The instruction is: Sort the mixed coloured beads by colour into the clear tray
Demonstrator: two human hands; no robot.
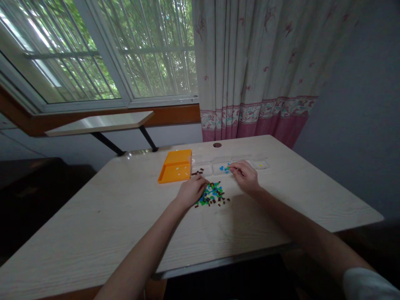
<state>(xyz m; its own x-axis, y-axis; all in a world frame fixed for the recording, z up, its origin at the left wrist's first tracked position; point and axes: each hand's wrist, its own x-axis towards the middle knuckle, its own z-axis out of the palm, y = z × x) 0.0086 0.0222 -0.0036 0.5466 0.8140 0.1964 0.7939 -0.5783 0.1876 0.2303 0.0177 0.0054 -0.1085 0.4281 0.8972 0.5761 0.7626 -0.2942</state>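
Observation:
A pile of small green, blue, brown and yellow pieces [212,193] lies on the table. At its upper left edge is my left hand [192,191], fingers curled together; whether a piece is between them is too small to see. My right hand [245,176] is pinched over a clear compartmented tray [206,170], with what looks like a small green piece [228,168] at its fingertips. Just left of those fingertips, blue pieces [222,168] sit in one compartment. Brown pieces [198,171] are in the left compartment, and a yellow piece [260,165] is in the right one.
An open orange case [175,171] with several pale pieces in it stands left of the tray. The pale wooden table [125,216] has a round cable hole [217,145] near its back edge. A raised shelf [103,122] is at the back left, below the window.

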